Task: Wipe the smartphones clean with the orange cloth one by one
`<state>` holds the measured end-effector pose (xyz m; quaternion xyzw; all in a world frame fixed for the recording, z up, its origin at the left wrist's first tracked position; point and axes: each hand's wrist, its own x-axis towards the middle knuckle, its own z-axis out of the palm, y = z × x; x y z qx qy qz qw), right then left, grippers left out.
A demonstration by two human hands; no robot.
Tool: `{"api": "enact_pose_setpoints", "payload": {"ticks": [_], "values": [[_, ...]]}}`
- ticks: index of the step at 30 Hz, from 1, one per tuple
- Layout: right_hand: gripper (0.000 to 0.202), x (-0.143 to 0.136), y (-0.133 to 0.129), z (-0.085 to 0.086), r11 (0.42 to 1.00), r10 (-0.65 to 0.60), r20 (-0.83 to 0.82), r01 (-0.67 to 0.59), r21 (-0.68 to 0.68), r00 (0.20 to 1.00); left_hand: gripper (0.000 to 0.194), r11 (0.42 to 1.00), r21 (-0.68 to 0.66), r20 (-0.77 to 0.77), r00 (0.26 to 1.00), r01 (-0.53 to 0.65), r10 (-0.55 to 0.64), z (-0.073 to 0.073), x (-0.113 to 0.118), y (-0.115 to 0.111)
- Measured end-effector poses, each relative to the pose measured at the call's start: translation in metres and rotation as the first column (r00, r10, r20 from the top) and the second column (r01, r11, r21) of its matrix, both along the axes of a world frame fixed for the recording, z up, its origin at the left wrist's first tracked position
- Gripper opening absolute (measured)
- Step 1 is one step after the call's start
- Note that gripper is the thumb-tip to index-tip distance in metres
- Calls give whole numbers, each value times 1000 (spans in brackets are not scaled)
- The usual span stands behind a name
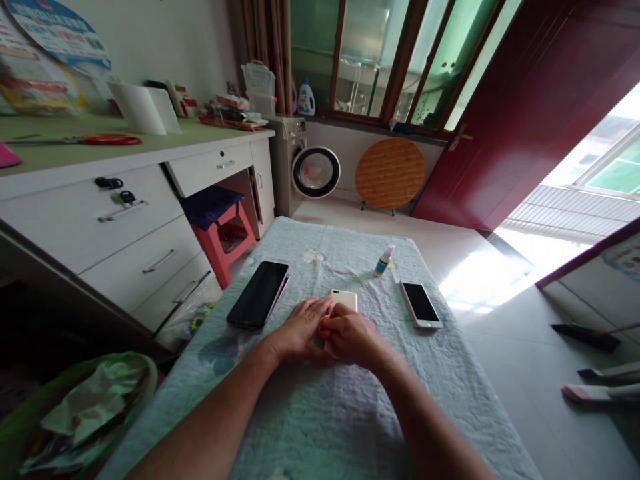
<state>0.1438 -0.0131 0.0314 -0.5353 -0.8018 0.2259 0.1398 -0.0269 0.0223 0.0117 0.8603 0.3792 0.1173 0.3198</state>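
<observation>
The white-backed smartphone lies face down on the desk; the left hand covers its left side, fingers extended; the right hand's fingers pinch an orange item; a spray bottle stands at one o'clock.

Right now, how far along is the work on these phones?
Nothing visibly confirms any finished step. In hand: the pale phone, back up, with the left hand and right hand over it, the right pinching something orange. Probably left: finishing there. The dark phone and white-edged phone lie untouched; their status is unclear.
</observation>
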Motion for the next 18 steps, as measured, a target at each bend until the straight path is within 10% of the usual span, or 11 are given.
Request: {"api": "enact_pose_setpoints", "payload": {"ticks": [18], "values": [[25,29,42,-24,898,-364,-123,383,216,923,116,1000,-3,-88,996,17,-17,4,1,0]]}}
